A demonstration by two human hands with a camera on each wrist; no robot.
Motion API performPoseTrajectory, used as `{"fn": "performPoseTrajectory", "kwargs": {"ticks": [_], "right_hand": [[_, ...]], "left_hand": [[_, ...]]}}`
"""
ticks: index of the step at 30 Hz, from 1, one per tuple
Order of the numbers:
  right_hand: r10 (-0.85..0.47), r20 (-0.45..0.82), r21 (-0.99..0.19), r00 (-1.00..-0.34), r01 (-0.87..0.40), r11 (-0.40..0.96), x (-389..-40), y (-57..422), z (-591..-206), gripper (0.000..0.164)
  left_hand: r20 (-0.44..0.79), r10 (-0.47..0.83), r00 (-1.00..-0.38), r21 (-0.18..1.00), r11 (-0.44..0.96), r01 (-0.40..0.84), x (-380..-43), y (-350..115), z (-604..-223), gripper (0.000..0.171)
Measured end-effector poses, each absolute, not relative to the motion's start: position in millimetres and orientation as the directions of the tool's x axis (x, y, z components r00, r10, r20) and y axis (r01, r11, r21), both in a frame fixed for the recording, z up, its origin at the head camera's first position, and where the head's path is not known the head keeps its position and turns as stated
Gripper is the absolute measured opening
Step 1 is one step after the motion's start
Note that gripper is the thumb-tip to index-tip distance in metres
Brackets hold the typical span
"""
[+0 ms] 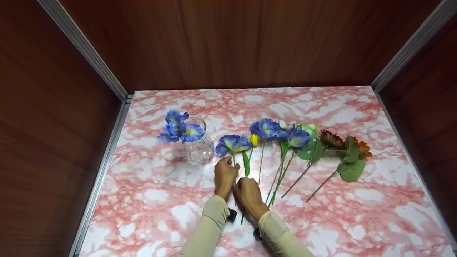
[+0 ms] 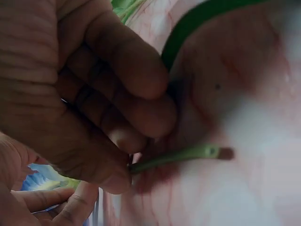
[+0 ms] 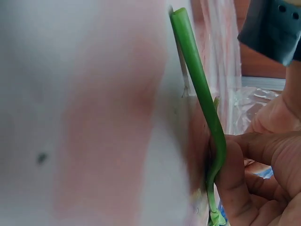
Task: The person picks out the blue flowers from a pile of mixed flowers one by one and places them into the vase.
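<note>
My left hand (image 1: 226, 174) pinches the stem of a blue iris (image 1: 232, 144) a little below its bloom. Lower down the same flower, my right hand (image 1: 247, 191) grips the stem between thumb and curled fingers. The left wrist view shows the stem's cut end (image 2: 220, 153) sticking out past the right hand's thumb. A yellow tulip (image 1: 254, 140) lies just to the right, and its thick green stem (image 3: 200, 75) runs alongside the right fingers in the right wrist view. Left of the hands stands a clear vase (image 1: 200, 151) with blue irises (image 1: 180, 128) in its mouth.
More blue irises (image 1: 266, 128) lie in a row to the right, beside a pale green flower (image 1: 307, 130), a dark red flower (image 1: 332, 139) and an orange flower (image 1: 364, 146). Brown panels (image 1: 246, 46) wall in the pink-and-white marbled table (image 1: 150, 221).
</note>
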State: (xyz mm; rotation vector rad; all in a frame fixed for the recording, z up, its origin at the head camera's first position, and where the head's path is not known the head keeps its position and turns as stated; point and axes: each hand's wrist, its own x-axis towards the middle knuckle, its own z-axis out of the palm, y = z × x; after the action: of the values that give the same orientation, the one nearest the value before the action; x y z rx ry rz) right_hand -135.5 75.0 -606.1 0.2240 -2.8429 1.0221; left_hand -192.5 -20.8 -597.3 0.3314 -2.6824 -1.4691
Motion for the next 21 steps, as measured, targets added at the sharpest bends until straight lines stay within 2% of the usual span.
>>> {"fn": "performPoseTrajectory", "kwargs": {"ticks": [4,8,14,21], "right_hand": [[-0.116,0.169,-0.583,-0.979,-0.194,0.789,-136.5,73.9,-606.0,0.033],[-0.111,0.166,-0.572,-0.980,-0.187,0.799,-137.4,73.0,-606.8,0.037],[-0.102,0.147,-0.600,-0.984,-0.171,0.782,-136.7,71.5,-606.5,0.037],[-0.113,0.157,-0.614,-0.981,-0.187,0.767,-136.5,72.8,-605.5,0.035]], "left_hand": [[-0.015,-0.206,-0.978,0.805,0.577,-0.134,-195.6,-19.4,-600.2,0.013],[-0.036,-0.223,-0.974,0.775,0.609,-0.168,-197.4,-16.6,-601.9,0.007],[-0.042,-0.249,-0.968,0.721,0.662,-0.202,-198.8,-14.6,-603.8,0.011],[0.009,-0.218,-0.976,0.736,0.662,-0.141,-198.4,-16.4,-603.9,0.010]]}}
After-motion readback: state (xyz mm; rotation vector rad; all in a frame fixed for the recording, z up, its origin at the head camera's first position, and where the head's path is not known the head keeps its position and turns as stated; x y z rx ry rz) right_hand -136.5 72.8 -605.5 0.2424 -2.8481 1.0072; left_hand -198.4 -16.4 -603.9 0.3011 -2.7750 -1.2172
